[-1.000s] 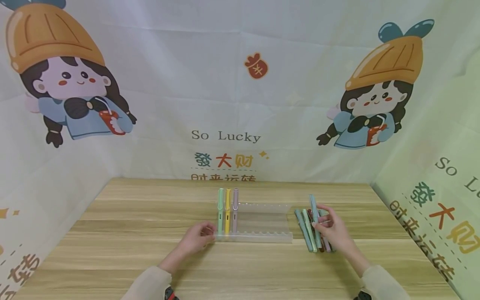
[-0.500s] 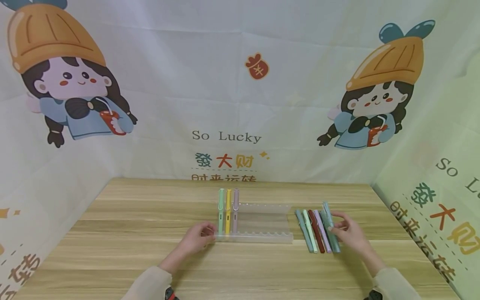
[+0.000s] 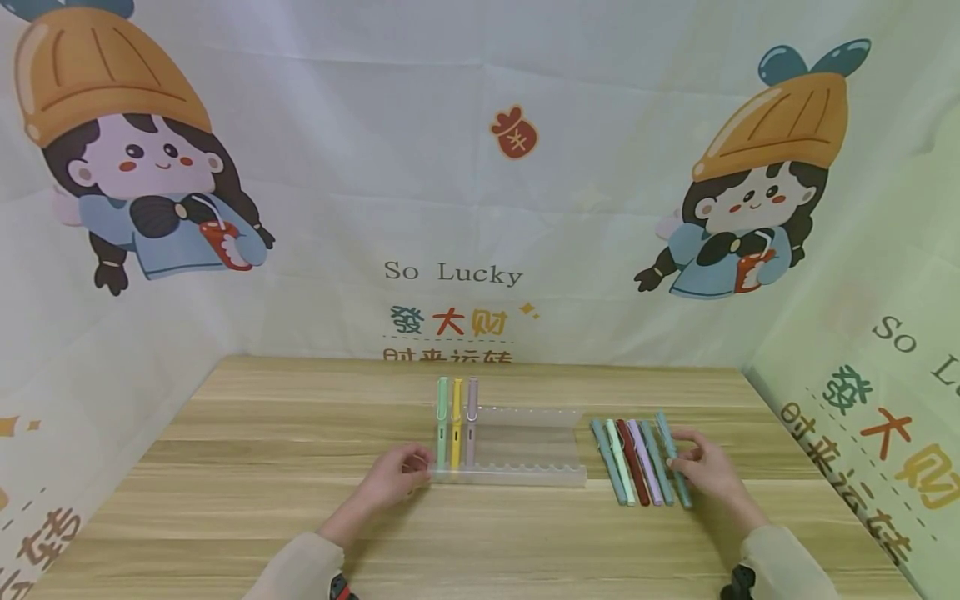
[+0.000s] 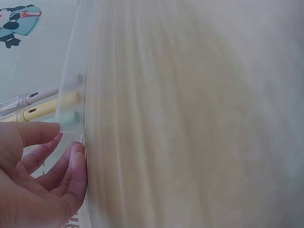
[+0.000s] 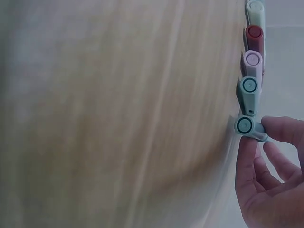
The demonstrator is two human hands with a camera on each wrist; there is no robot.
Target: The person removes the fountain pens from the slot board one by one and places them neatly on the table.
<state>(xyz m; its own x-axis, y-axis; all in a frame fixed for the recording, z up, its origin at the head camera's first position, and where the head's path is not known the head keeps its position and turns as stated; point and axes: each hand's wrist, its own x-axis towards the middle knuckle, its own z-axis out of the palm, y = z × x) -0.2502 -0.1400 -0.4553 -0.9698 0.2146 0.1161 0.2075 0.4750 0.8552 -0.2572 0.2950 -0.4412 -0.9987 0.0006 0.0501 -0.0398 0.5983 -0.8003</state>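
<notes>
My right hand [image 3: 708, 471] pinches a blue-green pen [image 3: 672, 458] between thumb and fingers, at the right end of a row of loose pens. In the right wrist view, that pen [image 5: 245, 125] points its round end at the camera, below the other pens. My left hand [image 3: 396, 479] holds the left end of a clear plastic pen rack [image 3: 525, 477]. In the left wrist view, thumb and fingers lie about the rack's corner [image 4: 71, 124]. Green [image 3: 442, 423], yellow [image 3: 456, 423] and mauve [image 3: 472, 423] pens stand side by side in the rack's left slots.
On the wooden table [image 3: 300, 417], the row beside the rack has a teal pen [image 3: 609, 462], a pale green pen [image 3: 620, 462], a dark red pen [image 3: 633, 462], a lilac pen [image 3: 646, 462] and another teal pen [image 3: 657, 462]. Printed cloth [image 3: 337, 167] hangs behind.
My right hand has moved right with the blue-green pen, from above the pile to the row's right end, and lowered it. The other pens show uncovered. My left hand has stayed put.
</notes>
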